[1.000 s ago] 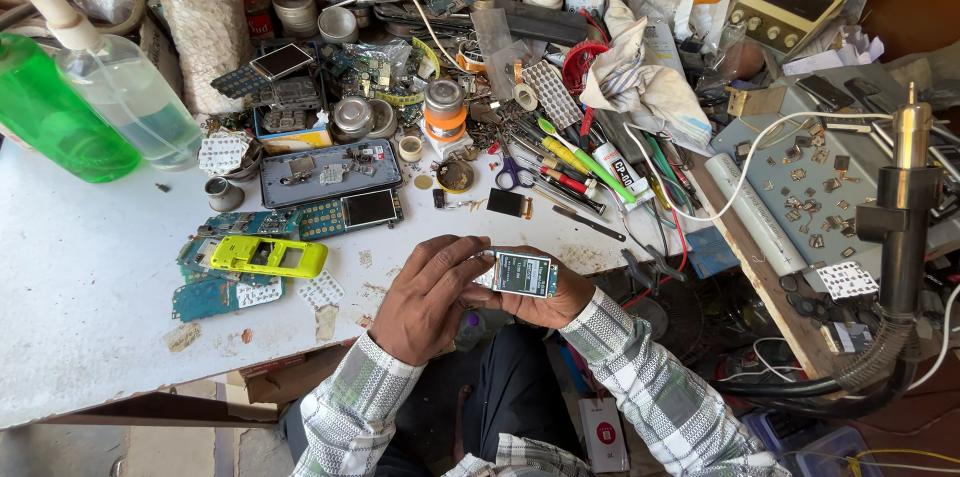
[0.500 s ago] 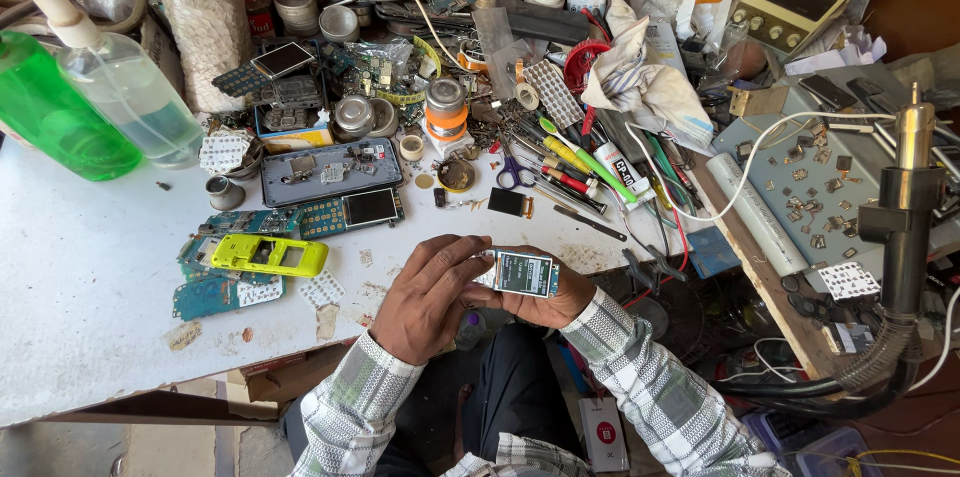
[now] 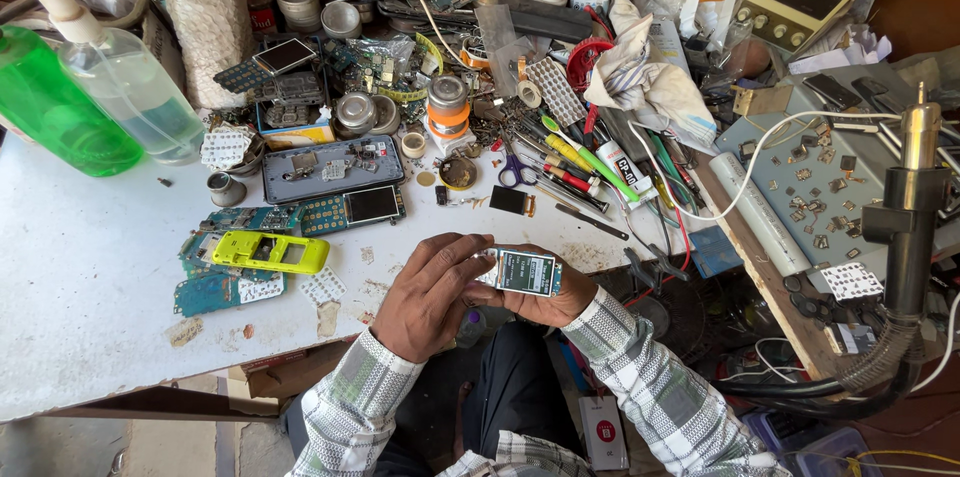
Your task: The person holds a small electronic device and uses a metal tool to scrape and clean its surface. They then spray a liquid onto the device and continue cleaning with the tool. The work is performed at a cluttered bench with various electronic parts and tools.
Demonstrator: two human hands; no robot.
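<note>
Silver-framed phone display module (image 3: 527, 271) sits gripped between both my hands at the white tabletop's (image 3: 90, 307) near edge: right hand (image 3: 552, 295) cradles it underneath, left hand (image 3: 430, 293) fingers pinch its left end.

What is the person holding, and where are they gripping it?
A small mobile phone, screen up: right hand cups it from beneath, left hand grips its left end.
</note>
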